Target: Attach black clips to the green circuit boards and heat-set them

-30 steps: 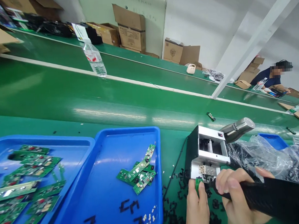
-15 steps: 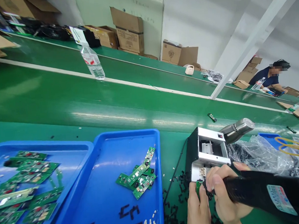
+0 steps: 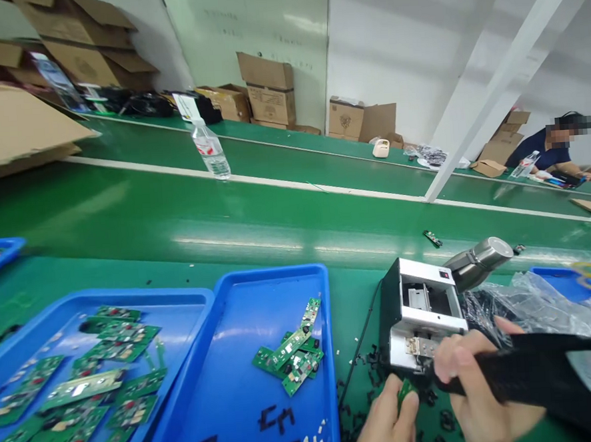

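My left hand (image 3: 388,421) pinches a small green circuit board (image 3: 405,392) between thumb and fingers, low in the view just in front of a silver-and-black screw feeder (image 3: 428,321). Wrapped round the front of a black electric screwdriver (image 3: 527,370) is my right hand (image 3: 470,374), beside the feeder's front. The screwdriver lies nearly level, its body running off to the right; its tip is hard to make out. Small black plastic clips (image 3: 448,420) are scattered on the green table around both hands.
A blue tray (image 3: 222,339) with several boards, black clips and white bits stands left of the feeder. Another blue tray (image 3: 185,298) further left holds many boards. Behind the feeder are a steel flask (image 3: 483,259) and plastic bags (image 3: 541,306). A person (image 3: 546,145) sits far right.
My left hand has drawn the circuit board back from the feeder's front, towards me. My right hand still grips the screwdriver. The view has shifted to the left.
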Tool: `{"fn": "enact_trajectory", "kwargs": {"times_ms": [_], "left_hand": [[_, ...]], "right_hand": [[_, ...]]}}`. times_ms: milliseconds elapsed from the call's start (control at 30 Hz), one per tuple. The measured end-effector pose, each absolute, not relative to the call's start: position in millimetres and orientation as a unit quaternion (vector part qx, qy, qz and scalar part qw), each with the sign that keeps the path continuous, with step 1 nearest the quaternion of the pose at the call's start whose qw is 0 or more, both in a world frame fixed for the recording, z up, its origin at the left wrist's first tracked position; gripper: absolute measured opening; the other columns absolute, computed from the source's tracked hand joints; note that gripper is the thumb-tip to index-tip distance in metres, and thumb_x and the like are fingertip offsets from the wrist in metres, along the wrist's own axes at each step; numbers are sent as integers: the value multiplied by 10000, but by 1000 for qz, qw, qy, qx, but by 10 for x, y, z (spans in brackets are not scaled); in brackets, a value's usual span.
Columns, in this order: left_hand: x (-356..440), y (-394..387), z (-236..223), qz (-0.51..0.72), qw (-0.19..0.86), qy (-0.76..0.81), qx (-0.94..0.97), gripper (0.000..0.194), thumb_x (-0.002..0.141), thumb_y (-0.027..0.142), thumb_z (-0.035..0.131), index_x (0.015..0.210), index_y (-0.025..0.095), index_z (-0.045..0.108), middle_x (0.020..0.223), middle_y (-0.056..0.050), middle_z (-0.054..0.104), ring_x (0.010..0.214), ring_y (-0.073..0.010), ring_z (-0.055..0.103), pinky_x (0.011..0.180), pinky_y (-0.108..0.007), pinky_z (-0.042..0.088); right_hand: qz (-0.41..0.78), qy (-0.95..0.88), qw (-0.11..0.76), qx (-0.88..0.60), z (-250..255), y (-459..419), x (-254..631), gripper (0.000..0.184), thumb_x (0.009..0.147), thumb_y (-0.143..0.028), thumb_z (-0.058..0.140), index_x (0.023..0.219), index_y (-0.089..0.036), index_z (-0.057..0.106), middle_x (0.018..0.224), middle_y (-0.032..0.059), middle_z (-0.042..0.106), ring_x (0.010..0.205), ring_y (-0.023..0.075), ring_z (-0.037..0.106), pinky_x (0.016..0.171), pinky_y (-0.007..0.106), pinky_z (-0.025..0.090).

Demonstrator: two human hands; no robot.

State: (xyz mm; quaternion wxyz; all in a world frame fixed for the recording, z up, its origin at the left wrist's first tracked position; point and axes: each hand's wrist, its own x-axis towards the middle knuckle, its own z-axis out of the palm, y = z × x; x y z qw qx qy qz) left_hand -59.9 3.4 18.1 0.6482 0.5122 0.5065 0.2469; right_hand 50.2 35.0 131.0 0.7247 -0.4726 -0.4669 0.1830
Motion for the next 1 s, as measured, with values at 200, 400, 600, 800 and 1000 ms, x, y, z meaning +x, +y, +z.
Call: {"fn": "enact_trajectory", "kwargs": {"times_ms": [200, 400, 600, 800, 1000], "left_hand": [[-1390, 747, 639, 280, 694, 502, 434, 266, 1003, 473, 561, 905, 234, 499, 659, 77, 625, 343, -63, 449, 325, -176, 290], [-1392, 1412, 913, 363, 763, 432, 314, 286, 1099, 402, 349, 979, 196, 507, 976, -63, 723, 610, -102, 689, 549, -218, 530], [-1230, 1751, 849, 374, 746, 442, 330, 287, 1101, 341, 314, 965, 177, 507, 981, -129, 734, 677, -143, 738, 689, -278, 586], [-1095, 2452, 909, 459, 564, 523, 445, 532, 1076, 439, 366, 1486, 105, 313, 1665, -260, 317, 1584, -298, 235, 1247, -516, 261], [-1653, 1780, 742, 432, 376, 533, 623, 498, 945, 359, 599, 1393, 153, 529, 1569, -154, 491, 1496, -268, 374, 1277, -427, 179]], "right_hand": [[216, -387, 723, -530, 1277, 176, 710, 595, 858, -243, 787, 1382, -192, 510, 595, -82, 612, 485, 151, 560, 570, 338, 469], [249, -375, 650, -612, 941, 73, 713, 549, 807, -482, 825, 1212, -197, 587, 695, -31, 646, 617, 181, 607, 601, 317, 470], [249, -408, 644, -597, 792, 50, 735, 328, 871, -459, 762, 1033, -193, 660, 935, 74, 745, 837, 224, 717, 757, 330, 584], [73, -417, 685, -593, 619, 32, 724, 685, 814, -323, 830, 1412, -181, 527, 1299, 165, 637, 1201, 328, 643, 1009, 518, 547], [33, -502, 604, -618, 213, -244, 400, 200, 924, -263, 693, 1111, -195, 690, 977, 144, 681, 847, 275, 681, 684, 390, 595]]}}
